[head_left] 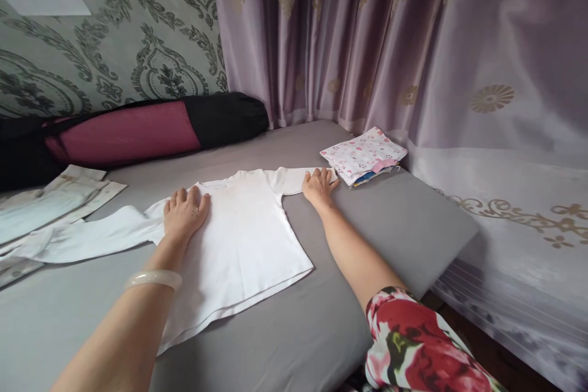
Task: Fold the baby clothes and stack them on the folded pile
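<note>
Grey bed stood beside patterned wall and lilac curtain. White shirt lay spread on bed in front of me, neckline away, hem toward me. My left grip lay palm down on shirt's shoulder, fingers extended, nothing clasped. My right grip rested on outer end of right-side sleeve; whether fingers pinched fabric, I could not tell. Folded printed cloths sat just beside right grip. Left-side sleeve reached pale garments. Black-and-maroon bag lay along wall.
</note>
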Demonstrator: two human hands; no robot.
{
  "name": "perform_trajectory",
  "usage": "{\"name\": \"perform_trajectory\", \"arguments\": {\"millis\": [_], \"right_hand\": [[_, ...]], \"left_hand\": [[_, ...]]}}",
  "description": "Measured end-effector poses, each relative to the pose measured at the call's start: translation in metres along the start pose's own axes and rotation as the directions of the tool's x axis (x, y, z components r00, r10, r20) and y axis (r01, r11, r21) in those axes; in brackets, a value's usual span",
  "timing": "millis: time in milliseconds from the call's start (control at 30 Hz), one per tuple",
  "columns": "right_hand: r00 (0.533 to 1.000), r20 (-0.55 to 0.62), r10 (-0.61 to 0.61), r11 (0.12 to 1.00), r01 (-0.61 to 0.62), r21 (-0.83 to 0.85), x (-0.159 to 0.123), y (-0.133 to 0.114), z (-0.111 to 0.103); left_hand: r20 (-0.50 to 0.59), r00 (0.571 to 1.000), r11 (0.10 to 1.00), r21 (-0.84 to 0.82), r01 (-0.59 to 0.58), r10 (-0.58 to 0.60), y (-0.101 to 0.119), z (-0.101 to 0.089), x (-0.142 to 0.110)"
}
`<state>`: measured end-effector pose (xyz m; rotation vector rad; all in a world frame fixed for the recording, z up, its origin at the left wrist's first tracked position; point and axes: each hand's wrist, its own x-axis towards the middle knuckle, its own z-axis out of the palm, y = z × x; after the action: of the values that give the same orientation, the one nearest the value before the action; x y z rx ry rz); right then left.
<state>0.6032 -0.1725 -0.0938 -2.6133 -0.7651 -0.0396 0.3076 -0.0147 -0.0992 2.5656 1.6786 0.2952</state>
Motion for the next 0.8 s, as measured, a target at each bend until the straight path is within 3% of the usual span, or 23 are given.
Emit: {"name": "perform_trajectory", "arguments": {"millis": [300, 433, 567, 667, 800], "right_hand": [[0.985, -0.164, -0.053, 0.985, 0.079, 0.153, 0.008, 0.01, 0.005], [0.97, -0.189, -0.154, 0.938, 0.203, 0.281, 0.011, 0.011, 0.011], [0.923, -0.321, -0.212, 0.859, 0.332, 0.389, 0.014, 0.005, 0.016], [0.928, -0.341, -0.148, 0.835, 0.303, 0.46, 0.018, 0.001, 0.019], [0.958, -0.275, -0.087, 0.864, 0.209, 0.457, 0.019, 0.001, 0.02]], "left_hand": [[0.0, 1.0, 1.0, 0.005, 0.002, -0.002, 0.0, 0.0, 0.0], [-0.006, 1.0, 1.0, -0.003, -0.002, 0.002, 0.0, 0.001, 0.001], [-0.022, 1.0, 1.0, -0.017, -0.007, 0.006, -0.001, 0.002, 0.001], [-0.058, 0.998, 1.0, -0.024, -0.01, 0.009, -0.002, 0.004, 0.0], [-0.137, 0.987, 0.996, -0.025, -0.091, 0.087, -0.004, 0.008, 0.0]]}}
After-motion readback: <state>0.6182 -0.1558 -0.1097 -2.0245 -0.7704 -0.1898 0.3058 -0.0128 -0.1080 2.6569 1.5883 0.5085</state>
